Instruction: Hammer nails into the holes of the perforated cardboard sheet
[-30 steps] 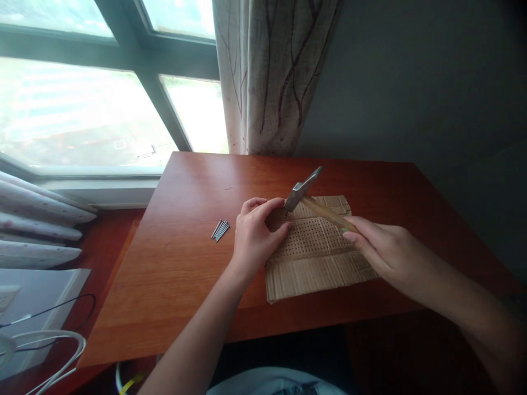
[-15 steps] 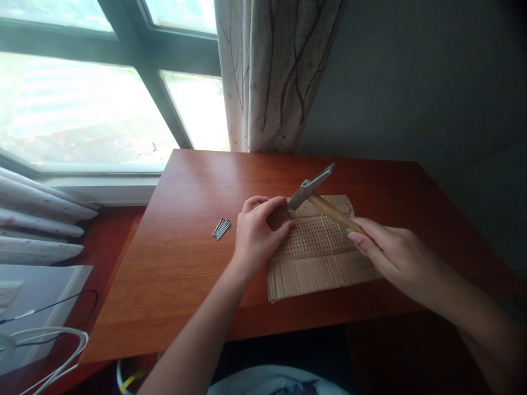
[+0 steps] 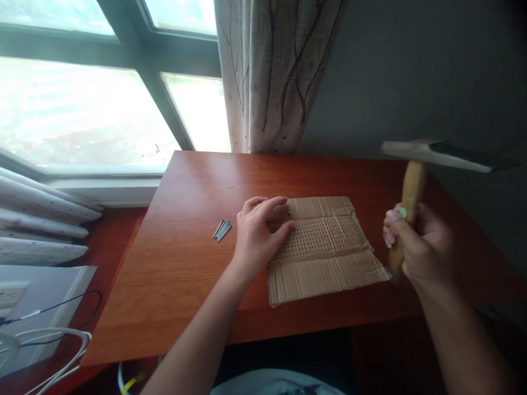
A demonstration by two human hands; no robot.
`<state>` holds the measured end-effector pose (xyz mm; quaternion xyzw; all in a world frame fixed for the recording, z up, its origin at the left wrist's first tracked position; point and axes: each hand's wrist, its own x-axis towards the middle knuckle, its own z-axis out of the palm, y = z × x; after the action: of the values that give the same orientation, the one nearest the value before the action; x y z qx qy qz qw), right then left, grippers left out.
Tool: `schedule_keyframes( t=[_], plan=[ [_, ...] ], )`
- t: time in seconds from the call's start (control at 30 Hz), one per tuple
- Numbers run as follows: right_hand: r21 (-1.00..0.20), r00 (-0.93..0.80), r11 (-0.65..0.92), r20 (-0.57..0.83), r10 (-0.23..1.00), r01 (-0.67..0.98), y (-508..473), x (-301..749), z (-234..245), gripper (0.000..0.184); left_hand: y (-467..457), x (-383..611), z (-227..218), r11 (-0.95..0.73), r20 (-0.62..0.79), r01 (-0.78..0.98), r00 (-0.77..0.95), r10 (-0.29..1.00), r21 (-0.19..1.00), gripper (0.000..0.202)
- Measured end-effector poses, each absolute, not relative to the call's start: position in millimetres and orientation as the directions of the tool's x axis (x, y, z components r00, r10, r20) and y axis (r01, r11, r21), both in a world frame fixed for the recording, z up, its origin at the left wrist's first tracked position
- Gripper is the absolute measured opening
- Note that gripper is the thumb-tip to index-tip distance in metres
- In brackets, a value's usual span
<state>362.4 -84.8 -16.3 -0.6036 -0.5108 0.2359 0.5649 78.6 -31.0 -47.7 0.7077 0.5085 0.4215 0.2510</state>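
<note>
My right hand (image 3: 424,241) is wrapped round the wooden handle of a hammer (image 3: 414,184), raised above the right side of the table. Its metal head lies nearly level at the top and is slightly blurred. On the left part of a flat cardboard sheet (image 3: 325,274), dotted with rows of small holes, rests my left hand (image 3: 261,227). Its thumb and forefinger are apart, with bare cardboard between their tips. A small dark spot, perhaps a nail head, shows by the forefinger; I cannot make it out. Left of this hand lies a small bunch of nails (image 3: 223,230).
The reddish wooden table (image 3: 173,291) stands beside a window (image 3: 82,109) and a patterned curtain (image 3: 280,77). A grey wall (image 3: 411,71) rises behind it. White cables (image 3: 53,340) hang near a wall socket (image 3: 12,293) at the lower left.
My right hand has lifted the hammer off the cardboard and swung it up and to the right. My left hand has stayed in place.
</note>
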Motion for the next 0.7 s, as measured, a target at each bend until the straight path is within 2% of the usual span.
schedule_keyframes(
  t=[0.1, 0.23, 0.5, 0.7],
  plan=[
    [-0.95, 0.507, 0.236, 0.31, 0.804, 0.206, -69.3, 364.5, -23.2, 0.035, -31.2, 77.9, -46.6, -0.378, 0.367, 0.479, 0.12, 0.922, 0.792, 0.04],
    [-0.936, 0.571, 0.287, 0.353, 0.741, 0.206, -56.9, 369.6, -34.1, 0.049, -31.1, 78.1, -46.1, -0.397, 0.402, 0.472, 0.096, 0.911, 0.787, 0.037],
    [-0.874, 0.567, 0.363, 0.486, 0.665, 0.324, -50.1, 368.6, -51.9, 0.045, -28.9, 78.5, -49.6, -0.445, 0.458, 0.447, 0.087, 0.885, 0.776, 0.033],
    [-0.854, 0.532, 0.41, 0.52, 0.668, 0.32, -40.1, 362.7, -53.1, 0.043, -28.2, 77.8, -50.9, -0.464, 0.48, 0.475, 0.095, 0.872, 0.748, 0.034]
  ],
)
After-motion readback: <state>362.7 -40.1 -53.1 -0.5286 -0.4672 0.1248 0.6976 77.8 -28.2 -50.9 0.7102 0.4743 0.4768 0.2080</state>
